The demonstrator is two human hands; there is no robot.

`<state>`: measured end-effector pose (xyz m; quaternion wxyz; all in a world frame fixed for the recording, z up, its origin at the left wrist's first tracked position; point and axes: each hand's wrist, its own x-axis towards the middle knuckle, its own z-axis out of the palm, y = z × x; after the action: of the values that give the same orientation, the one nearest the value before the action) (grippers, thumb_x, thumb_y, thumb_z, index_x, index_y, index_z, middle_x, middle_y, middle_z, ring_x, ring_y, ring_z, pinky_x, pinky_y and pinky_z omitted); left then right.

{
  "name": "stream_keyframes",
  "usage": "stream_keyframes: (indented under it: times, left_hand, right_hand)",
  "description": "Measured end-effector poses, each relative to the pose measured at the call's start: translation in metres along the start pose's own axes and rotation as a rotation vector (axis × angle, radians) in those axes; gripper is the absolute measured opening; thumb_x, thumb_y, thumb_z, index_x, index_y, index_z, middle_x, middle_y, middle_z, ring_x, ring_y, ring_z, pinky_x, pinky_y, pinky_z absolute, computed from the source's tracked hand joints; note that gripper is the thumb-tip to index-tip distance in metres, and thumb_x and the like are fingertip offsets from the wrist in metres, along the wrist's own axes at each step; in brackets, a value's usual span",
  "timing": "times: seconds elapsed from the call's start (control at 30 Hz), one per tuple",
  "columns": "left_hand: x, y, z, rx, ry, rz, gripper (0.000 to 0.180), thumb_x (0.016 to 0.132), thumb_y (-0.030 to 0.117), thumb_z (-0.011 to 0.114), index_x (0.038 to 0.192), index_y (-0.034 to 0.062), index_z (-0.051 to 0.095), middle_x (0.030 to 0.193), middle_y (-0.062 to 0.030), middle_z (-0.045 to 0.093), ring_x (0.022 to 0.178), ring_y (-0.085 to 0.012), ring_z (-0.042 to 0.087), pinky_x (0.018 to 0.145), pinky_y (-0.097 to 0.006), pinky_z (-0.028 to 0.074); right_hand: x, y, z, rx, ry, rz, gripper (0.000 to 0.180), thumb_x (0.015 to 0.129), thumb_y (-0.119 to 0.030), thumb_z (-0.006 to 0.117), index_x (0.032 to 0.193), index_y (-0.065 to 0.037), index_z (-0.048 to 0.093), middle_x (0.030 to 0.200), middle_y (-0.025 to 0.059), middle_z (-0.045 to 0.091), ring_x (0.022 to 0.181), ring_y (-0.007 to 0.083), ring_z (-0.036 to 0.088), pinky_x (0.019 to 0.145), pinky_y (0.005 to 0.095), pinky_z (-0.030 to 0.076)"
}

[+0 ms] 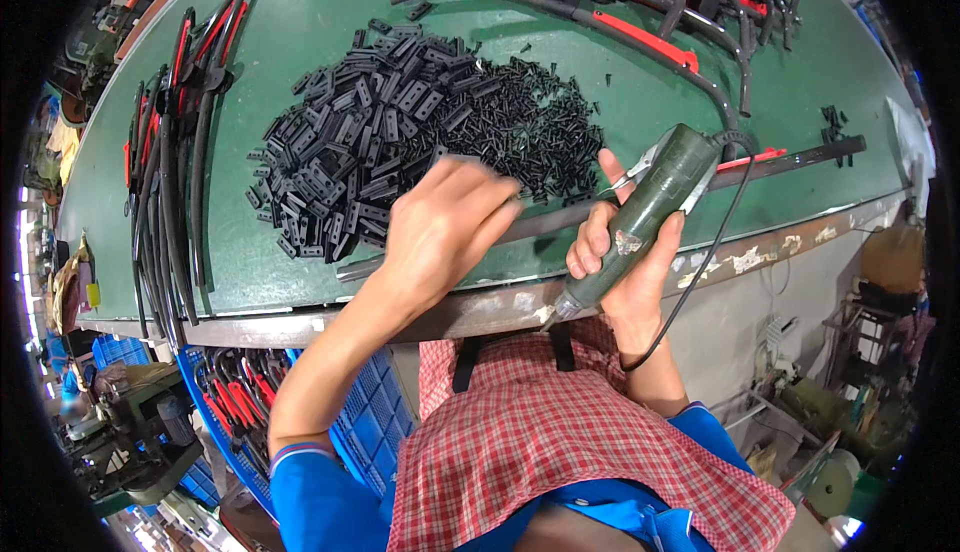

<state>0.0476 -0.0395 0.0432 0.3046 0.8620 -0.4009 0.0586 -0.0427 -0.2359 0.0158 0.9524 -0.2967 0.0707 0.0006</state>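
Observation:
My right hand (640, 287) grips a dark green electric screwdriver (655, 187). Its bit points down and left past the table edge, and one finger reaches up along its metal lever. My left hand (440, 232) hovers over the near side of a heap of small black plastic blocks (370, 122) and a heap of black screws (530, 122). Its fingers are curled together and partly blurred; anything between them is hidden. Beneath both hands, a dark tube (545, 224) with a red part lies along the near edge of the table.
The green table (285, 22) has a bundle of black-and-red bent tubes (185, 132) at left and more tubes (640, 37) at the far right. A black cord (715, 242) trails from the screwdriver. Below the edge stands a blue crate (375, 427) beside more red-and-black parts.

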Motion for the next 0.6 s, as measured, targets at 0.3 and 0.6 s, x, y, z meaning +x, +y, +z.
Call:
stream_keyframes:
  times: [0.3, 0.6]
  left_hand:
    - [0.03, -0.011, 0.037, -0.017, 0.02, -0.134, 0.013, 0.081, 0.016, 0.065, 0.087, 0.0043, 0.064, 0.082, -0.0092, 0.062, 0.082, -0.0273, 0.057, 0.076, -0.039, 0.043]
    - [-0.002, -0.013, 0.023, -0.378, 0.207, -0.239, 0.017, 0.081, 0.0, 0.063, 0.098, 0.0014, 0.064, 0.083, -0.0078, 0.064, 0.069, -0.0143, 0.058, 0.061, -0.027, 0.046]
  right_hand:
    - [-0.002, 0.003, 0.011, -0.151, 0.107, -0.037, 0.097, 0.08, -0.079, 0.042, 0.146, -0.009, 0.028, 0.061, 0.0007, 0.042, 0.048, 0.013, 0.044, 0.046, 0.0297, 0.04]
    - [0.015, -0.025, 0.042, -0.072, 0.062, -0.174, 0.095, 0.078, -0.08, 0.043, 0.146, -0.015, 0.028, 0.066, 0.0004, 0.044, 0.053, 0.0144, 0.045, 0.05, 0.0324, 0.04]
